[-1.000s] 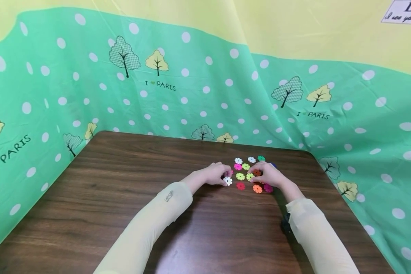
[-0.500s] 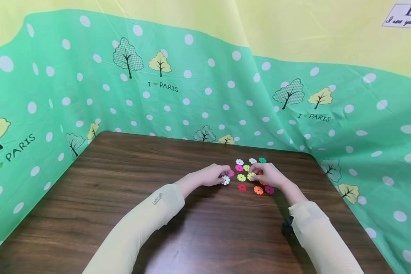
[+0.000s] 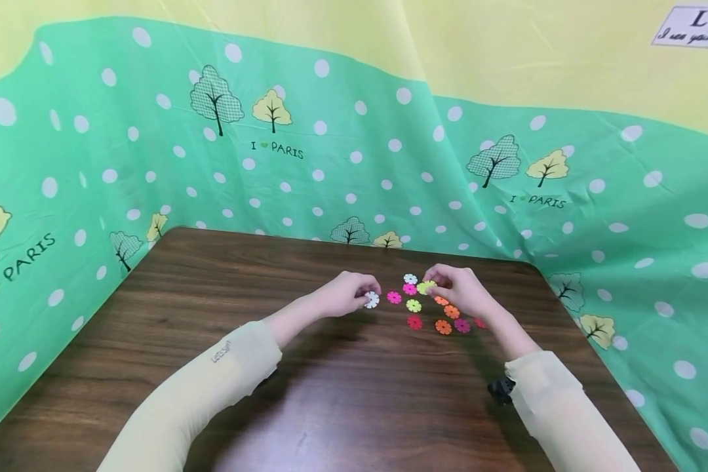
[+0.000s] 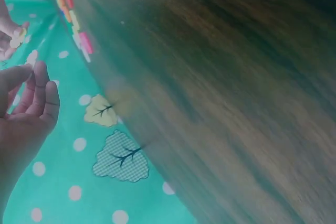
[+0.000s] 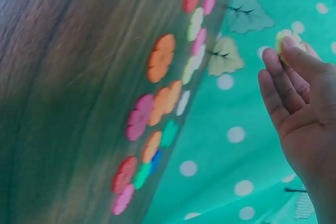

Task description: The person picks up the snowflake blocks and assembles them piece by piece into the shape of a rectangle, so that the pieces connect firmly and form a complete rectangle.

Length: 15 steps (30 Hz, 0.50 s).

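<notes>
My left hand [image 3: 347, 294] pinches a white flower-shaped plastic disc [image 3: 372, 300] between thumb and fingers, left of the other discs. In the left wrist view only a sliver of white shows at the fingertips of that hand [image 4: 31, 100]. A yellow-green flower disc [image 3: 426, 288] is pinched by my right hand [image 3: 461, 288], raised over the spread of discs. The right wrist view shows this yellow disc [image 5: 286, 44] at the thumb tip of the right hand [image 5: 304, 95]. A pink disc [image 3: 394, 297] lies on the table between the two hands.
Several discs lie loose on the brown wooden table [image 3: 342, 393]: a red one [image 3: 414, 322], an orange one [image 3: 443, 327], a purple one [image 3: 462, 326] and, in the right wrist view, green [image 5: 169, 132]. A green dotted curtain [image 3: 307, 177] hangs behind the table's far edge.
My left hand has moved left with the white disc, away from the pink one. My right hand has risen slightly toward the far side with the yellow disc.
</notes>
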Motion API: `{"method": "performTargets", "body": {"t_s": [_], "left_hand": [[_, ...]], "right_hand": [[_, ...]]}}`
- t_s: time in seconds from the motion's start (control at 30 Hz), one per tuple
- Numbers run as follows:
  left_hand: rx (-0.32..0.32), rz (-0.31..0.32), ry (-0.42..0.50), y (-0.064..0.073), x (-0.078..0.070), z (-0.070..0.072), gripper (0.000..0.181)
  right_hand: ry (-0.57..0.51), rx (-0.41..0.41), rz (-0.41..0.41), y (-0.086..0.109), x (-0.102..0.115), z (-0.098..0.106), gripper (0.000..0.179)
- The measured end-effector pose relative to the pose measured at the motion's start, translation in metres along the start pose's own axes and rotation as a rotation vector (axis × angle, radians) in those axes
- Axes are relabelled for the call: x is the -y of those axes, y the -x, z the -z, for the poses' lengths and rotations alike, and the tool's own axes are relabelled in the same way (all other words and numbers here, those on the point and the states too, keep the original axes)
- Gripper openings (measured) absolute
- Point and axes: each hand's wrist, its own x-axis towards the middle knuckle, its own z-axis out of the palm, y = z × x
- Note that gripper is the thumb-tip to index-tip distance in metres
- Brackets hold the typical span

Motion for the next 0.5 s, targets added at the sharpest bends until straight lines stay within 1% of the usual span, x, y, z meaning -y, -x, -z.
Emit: {"method": "performTargets", "body": {"t_s": [0.13, 0.3, 0.5], "left_hand": [[-0.066, 0.013, 0.033, 0.013, -0.004, 0.012, 0.016], [-0.147, 0.037, 0.104, 0.028, -0.010, 0.027, 0.017], [-0.254, 0.062, 0.190, 0.046, -0.022, 0.045, 0.017]], "right_hand": [[-0.010, -0.054, 0.018, 0.001, 0.016, 0.006, 0.017], [-0.020, -0.104, 0.041, 0.003, 0.036, 0.009, 0.019], [0.000, -0.233, 0.103, 0.006, 0.064, 0.005, 0.023]]}}
